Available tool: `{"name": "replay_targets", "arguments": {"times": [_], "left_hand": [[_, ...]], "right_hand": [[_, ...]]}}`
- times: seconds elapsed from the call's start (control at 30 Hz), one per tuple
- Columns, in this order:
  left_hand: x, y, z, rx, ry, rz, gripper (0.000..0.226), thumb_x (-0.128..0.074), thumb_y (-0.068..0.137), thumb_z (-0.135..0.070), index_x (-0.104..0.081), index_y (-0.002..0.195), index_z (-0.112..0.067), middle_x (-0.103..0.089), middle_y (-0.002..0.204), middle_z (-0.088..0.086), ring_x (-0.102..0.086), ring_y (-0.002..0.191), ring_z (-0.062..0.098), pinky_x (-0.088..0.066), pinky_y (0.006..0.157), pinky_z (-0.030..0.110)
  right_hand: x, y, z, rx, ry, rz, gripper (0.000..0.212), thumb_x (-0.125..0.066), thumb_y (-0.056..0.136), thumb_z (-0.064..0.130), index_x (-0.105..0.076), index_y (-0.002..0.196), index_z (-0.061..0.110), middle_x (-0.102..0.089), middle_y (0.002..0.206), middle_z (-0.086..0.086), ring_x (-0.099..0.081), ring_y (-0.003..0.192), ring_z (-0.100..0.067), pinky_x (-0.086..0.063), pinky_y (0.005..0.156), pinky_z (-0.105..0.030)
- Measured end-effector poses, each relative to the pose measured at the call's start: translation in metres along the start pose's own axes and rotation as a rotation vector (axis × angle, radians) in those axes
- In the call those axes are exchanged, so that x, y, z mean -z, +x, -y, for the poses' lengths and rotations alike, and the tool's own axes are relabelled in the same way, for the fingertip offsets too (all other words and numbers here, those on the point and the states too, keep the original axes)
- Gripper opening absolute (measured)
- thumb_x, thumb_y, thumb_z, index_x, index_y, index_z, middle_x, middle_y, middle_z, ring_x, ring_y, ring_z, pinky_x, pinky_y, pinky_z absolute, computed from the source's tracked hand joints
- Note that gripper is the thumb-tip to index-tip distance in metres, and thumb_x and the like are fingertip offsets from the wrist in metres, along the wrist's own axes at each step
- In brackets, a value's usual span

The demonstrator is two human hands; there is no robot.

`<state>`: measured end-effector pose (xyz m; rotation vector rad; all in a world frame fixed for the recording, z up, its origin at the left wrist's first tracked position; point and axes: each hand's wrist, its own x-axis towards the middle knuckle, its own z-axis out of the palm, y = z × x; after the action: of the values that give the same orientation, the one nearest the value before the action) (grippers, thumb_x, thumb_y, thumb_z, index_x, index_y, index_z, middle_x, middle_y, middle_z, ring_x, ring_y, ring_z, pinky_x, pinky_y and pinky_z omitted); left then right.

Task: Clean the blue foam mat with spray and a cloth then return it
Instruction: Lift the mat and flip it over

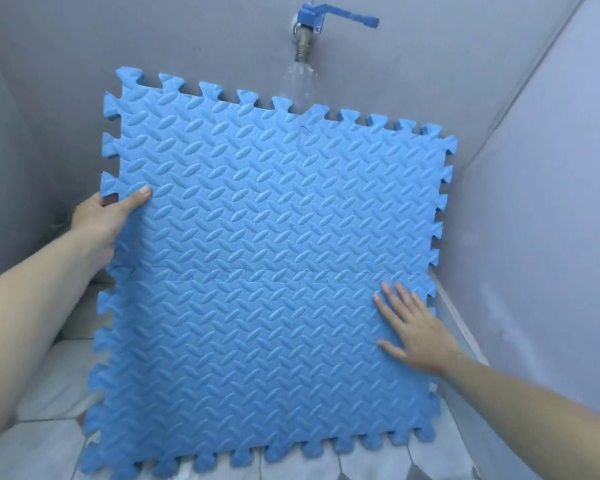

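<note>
The blue foam mat with a ridged pattern and jigsaw edges stands nearly upright, filling the middle of the view. My left hand grips its left edge, thumb on the front face and fingers behind. My right hand lies flat and spread on the mat's lower right face. Water runs from a wall tap and falls behind the mat's top edge. No spray bottle or cloth is in view.
The tap has a blue lever handle pointing right. Grey walls close in on the back and both sides. A light tiled floor lies under the mat's bottom edge.
</note>
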<state>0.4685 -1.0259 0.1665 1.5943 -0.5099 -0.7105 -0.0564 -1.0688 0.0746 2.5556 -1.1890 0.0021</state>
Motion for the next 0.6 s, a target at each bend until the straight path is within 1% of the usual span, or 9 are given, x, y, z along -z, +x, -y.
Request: {"name": "replay_targets", "arguments": {"times": [0.07,0.13,0.23,0.27,0.33,0.4,0.5,0.53,0.6], "left_hand": [[0.013,0.001,0.008,0.028,0.047,-0.060,0.081,-0.079,0.066,-0.055,-0.051,0.132,-0.016,-0.055,0.132,-0.002,-0.054,0.117,0.021,-0.043,0.094,0.035],[0.028,0.005,0.013,0.031,0.069,-0.107,0.084,-0.080,0.065,-0.055,-0.051,0.133,-0.015,-0.053,0.135,-0.001,-0.053,0.119,0.020,-0.044,0.097,0.036],[0.041,0.008,0.012,0.025,0.075,-0.142,0.084,-0.081,0.063,-0.054,-0.053,0.130,-0.014,-0.055,0.134,0.001,-0.055,0.117,0.021,-0.045,0.098,0.038],[0.041,0.009,0.010,0.017,0.089,-0.148,0.082,-0.081,0.064,-0.053,-0.053,0.130,-0.013,-0.055,0.134,0.002,-0.054,0.118,0.022,-0.045,0.098,0.038],[0.042,0.004,0.006,0.010,0.122,-0.159,0.079,-0.079,0.069,-0.052,-0.053,0.131,-0.011,-0.054,0.135,0.005,-0.052,0.120,0.025,-0.043,0.098,0.039],[0.043,-0.003,0.004,-0.005,0.156,-0.169,0.078,-0.076,0.072,-0.051,-0.051,0.132,-0.007,-0.053,0.135,0.009,-0.051,0.121,0.028,-0.041,0.099,0.041],[0.040,-0.021,-0.001,-0.090,0.242,-0.122,0.073,-0.076,0.074,-0.047,-0.051,0.127,-0.002,-0.055,0.130,0.012,-0.053,0.115,0.028,-0.040,0.095,0.036],[0.038,-0.028,-0.003,-0.114,0.262,-0.089,0.073,-0.080,0.069,-0.047,-0.052,0.122,-0.005,-0.056,0.126,0.009,-0.054,0.111,0.025,-0.041,0.094,0.034],[0.042,-0.033,-0.005,-0.161,0.370,-0.055,0.089,-0.087,0.052,-0.057,-0.050,0.118,-0.010,-0.050,0.122,0.003,-0.051,0.110,0.019,-0.045,0.096,0.036]], "right_hand": [[-0.021,-0.031,0.042,0.231,-0.035,0.050,0.085,-0.043,0.090,0.062,-0.010,0.156,0.019,-0.018,0.162,-0.006,-0.011,0.147,-0.039,-0.027,0.111,-0.055],[-0.026,-0.033,0.076,0.411,-0.062,0.085,0.081,-0.045,0.089,0.060,-0.018,0.155,0.022,-0.024,0.160,-0.002,-0.018,0.144,-0.046,-0.025,0.114,-0.060],[-0.015,0.003,0.094,0.770,-0.119,0.076,0.065,-0.035,0.096,0.056,-0.019,0.154,0.031,-0.019,0.162,-0.001,-0.020,0.148,-0.029,-0.011,0.119,-0.053],[-0.008,0.024,0.094,0.804,-0.126,0.066,0.060,-0.032,0.099,0.054,-0.020,0.154,0.034,-0.017,0.163,-0.002,-0.019,0.149,-0.026,-0.008,0.120,-0.051],[0.014,0.074,0.089,0.604,-0.093,-0.008,0.057,-0.029,0.100,0.055,-0.019,0.153,0.036,-0.018,0.162,-0.003,-0.018,0.149,-0.026,-0.012,0.119,-0.052],[0.046,0.125,0.080,0.142,0.073,-0.114,0.060,-0.022,0.099,0.058,-0.012,0.154,0.037,-0.011,0.164,-0.003,-0.009,0.150,-0.025,-0.018,0.117,-0.055],[0.082,0.170,0.077,-0.396,0.401,-0.154,0.067,-0.025,0.098,0.059,0.001,0.155,0.035,0.010,0.164,0.001,0.009,0.151,-0.027,-0.005,0.121,-0.050],[0.087,0.175,0.085,-0.447,0.448,-0.139,0.068,-0.026,0.097,0.060,0.001,0.155,0.035,0.012,0.163,0.004,0.010,0.150,-0.030,-0.003,0.121,-0.050],[0.088,0.184,0.117,-0.287,0.449,-0.143,0.066,-0.024,0.096,0.061,0.002,0.153,0.040,0.013,0.161,0.010,0.009,0.150,-0.033,-0.004,0.120,-0.051]]}}
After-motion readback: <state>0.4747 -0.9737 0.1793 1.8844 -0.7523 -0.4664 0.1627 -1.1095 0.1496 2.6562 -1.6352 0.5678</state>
